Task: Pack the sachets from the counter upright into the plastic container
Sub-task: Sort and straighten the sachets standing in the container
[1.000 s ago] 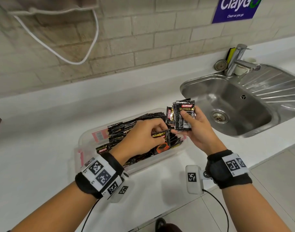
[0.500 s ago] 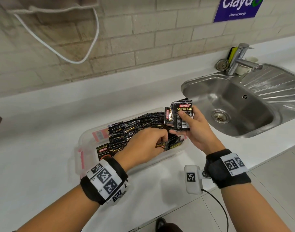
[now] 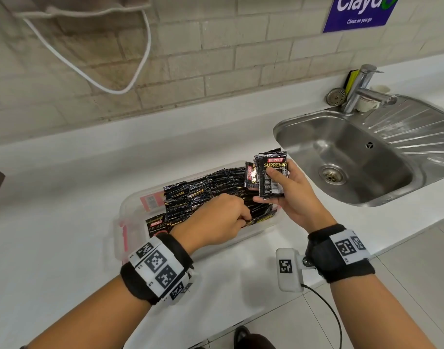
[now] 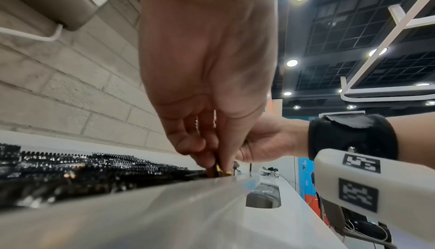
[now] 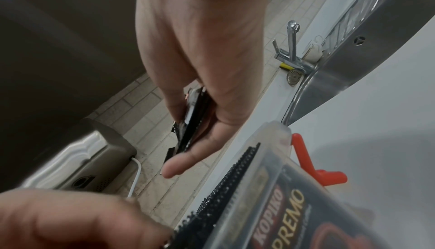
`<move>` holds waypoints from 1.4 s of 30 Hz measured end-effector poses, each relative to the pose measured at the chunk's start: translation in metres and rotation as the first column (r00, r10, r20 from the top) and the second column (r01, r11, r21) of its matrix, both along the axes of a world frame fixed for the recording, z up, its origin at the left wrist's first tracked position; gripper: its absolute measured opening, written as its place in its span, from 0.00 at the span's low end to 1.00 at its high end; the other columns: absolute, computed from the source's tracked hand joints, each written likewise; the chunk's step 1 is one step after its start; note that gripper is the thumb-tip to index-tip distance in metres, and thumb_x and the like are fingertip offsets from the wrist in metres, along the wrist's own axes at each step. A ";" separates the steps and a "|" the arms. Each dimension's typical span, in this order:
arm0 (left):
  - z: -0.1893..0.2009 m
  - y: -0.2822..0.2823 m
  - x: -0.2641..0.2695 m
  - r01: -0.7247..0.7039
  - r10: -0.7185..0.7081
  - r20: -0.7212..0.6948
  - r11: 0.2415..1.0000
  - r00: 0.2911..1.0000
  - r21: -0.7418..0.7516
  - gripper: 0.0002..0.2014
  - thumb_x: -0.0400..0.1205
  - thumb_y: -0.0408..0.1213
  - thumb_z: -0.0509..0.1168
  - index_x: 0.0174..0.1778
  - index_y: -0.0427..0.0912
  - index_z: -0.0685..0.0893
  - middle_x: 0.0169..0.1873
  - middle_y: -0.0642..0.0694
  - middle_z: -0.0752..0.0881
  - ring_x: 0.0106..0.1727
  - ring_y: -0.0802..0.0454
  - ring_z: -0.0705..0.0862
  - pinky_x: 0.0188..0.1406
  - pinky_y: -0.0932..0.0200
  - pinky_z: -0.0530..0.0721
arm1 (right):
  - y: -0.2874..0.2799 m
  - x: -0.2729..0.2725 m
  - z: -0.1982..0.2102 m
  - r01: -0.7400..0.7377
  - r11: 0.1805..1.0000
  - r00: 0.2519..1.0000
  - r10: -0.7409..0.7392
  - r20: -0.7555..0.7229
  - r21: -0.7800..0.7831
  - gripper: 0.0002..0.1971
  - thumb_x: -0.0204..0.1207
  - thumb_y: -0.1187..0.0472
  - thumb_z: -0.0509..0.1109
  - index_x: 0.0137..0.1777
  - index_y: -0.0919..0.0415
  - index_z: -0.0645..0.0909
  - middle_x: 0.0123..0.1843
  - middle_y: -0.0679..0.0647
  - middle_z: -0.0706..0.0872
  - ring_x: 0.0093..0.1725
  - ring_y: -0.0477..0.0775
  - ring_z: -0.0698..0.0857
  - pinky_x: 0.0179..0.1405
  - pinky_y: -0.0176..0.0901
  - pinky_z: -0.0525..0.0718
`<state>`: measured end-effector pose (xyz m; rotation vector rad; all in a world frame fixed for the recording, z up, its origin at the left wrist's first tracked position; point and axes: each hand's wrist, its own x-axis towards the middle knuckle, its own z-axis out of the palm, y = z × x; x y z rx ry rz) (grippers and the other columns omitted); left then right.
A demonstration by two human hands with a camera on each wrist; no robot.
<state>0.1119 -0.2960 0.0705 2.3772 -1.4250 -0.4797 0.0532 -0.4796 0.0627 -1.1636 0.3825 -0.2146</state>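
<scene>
Down at the plastic container [image 3: 130,210], left hand [image 3: 216,220] pinches one coffee sachet [image 3: 258,217] into the row; right hand [image 3: 291,195] clamps the spare stack [image 3: 272,177] ready.

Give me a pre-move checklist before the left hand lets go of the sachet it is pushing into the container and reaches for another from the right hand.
1. Left hand pinches a sachet down among the packed rows: ok.
2. That sachet upright and fully seated: cannot tell, the fingers hide it.
3. Packed sachets stand on edge in rows: ok, though a few at the sink end of the container lean.
4. Right hand grips its spare stack of sachets above the container's end: ok.
5. Plastic container sits flat on the counter: ok.
6. Free slot left for the next sachet: cannot tell.
</scene>
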 end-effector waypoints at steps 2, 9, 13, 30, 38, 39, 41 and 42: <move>-0.002 0.001 0.001 -0.064 0.063 -0.026 0.997 0.998 -0.032 0.07 0.84 0.33 0.69 0.52 0.47 0.90 0.42 0.53 0.88 0.45 0.54 0.86 0.52 0.48 0.86 | 0.000 0.000 -0.002 -0.008 1.000 1.000 0.008 0.003 0.009 0.15 0.85 0.67 0.67 0.69 0.64 0.74 0.65 0.63 0.87 0.56 0.66 0.92 0.36 0.57 0.93; 0.002 0.004 0.004 -0.022 0.022 -0.095 1.000 0.995 0.004 0.07 0.83 0.34 0.69 0.51 0.46 0.92 0.45 0.53 0.91 0.45 0.58 0.86 0.52 0.55 0.86 | -0.002 0.000 -0.008 -0.061 0.998 0.997 0.059 0.051 0.034 0.16 0.80 0.68 0.73 0.64 0.58 0.75 0.59 0.62 0.91 0.51 0.74 0.91 0.32 0.58 0.92; 0.016 0.006 0.006 -0.123 0.115 -0.052 0.975 0.992 -0.186 0.06 0.84 0.44 0.69 0.47 0.49 0.91 0.38 0.57 0.88 0.38 0.62 0.84 0.42 0.59 0.83 | 0.002 0.002 -0.011 -0.049 0.999 0.997 0.049 0.067 0.001 0.20 0.71 0.65 0.79 0.60 0.57 0.76 0.58 0.60 0.90 0.50 0.71 0.92 0.29 0.57 0.91; 0.034 -0.012 0.022 -0.567 0.434 -0.370 0.693 0.822 -0.445 0.19 0.81 0.57 0.71 0.61 0.55 0.75 0.53 0.50 0.76 0.47 0.48 0.87 0.48 0.47 0.91 | 0.039 0.009 0.002 -0.234 0.956 0.954 0.261 0.146 -0.180 0.12 0.88 0.60 0.64 0.68 0.56 0.71 0.67 0.54 0.84 0.60 0.56 0.90 0.49 0.63 0.91; 0.041 -0.004 0.030 -0.697 0.278 -0.721 0.608 0.635 -0.380 0.15 0.78 0.43 0.78 0.56 0.49 0.82 0.48 0.43 0.86 0.41 0.50 0.93 0.39 0.57 0.92 | 0.038 0.006 0.006 -0.272 0.937 0.937 0.309 0.160 -0.220 0.24 0.80 0.51 0.71 0.72 0.56 0.68 0.71 0.57 0.82 0.66 0.62 0.87 0.46 0.57 0.92; 0.042 -0.002 0.031 -0.708 0.249 -0.756 0.601 0.606 -0.370 0.14 0.79 0.40 0.77 0.57 0.47 0.83 0.47 0.43 0.86 0.40 0.50 0.93 0.41 0.56 0.92 | 0.037 0.006 0.005 -0.268 0.941 0.940 0.303 0.157 -0.208 0.24 0.80 0.50 0.70 0.71 0.56 0.69 0.71 0.57 0.82 0.66 0.63 0.87 0.46 0.58 0.92; 0.043 0.002 0.033 -0.708 0.229 -0.774 0.606 0.591 -0.362 0.13 0.80 0.34 0.76 0.58 0.44 0.85 0.47 0.43 0.86 0.38 0.53 0.92 0.41 0.57 0.91 | 0.036 0.006 0.003 -0.247 0.952 0.951 0.274 0.145 -0.179 0.21 0.82 0.50 0.69 0.70 0.55 0.71 0.69 0.55 0.83 0.65 0.64 0.87 0.44 0.59 0.92; 0.043 0.004 0.034 -0.701 0.234 -0.764 0.612 0.601 -0.365 0.12 0.80 0.31 0.74 0.58 0.45 0.85 0.48 0.42 0.87 0.38 0.54 0.92 0.40 0.58 0.90 | 0.036 0.007 0.001 -0.229 0.960 0.958 0.252 0.139 -0.162 0.19 0.82 0.53 0.70 0.69 0.56 0.72 0.67 0.55 0.84 0.64 0.65 0.88 0.43 0.59 0.92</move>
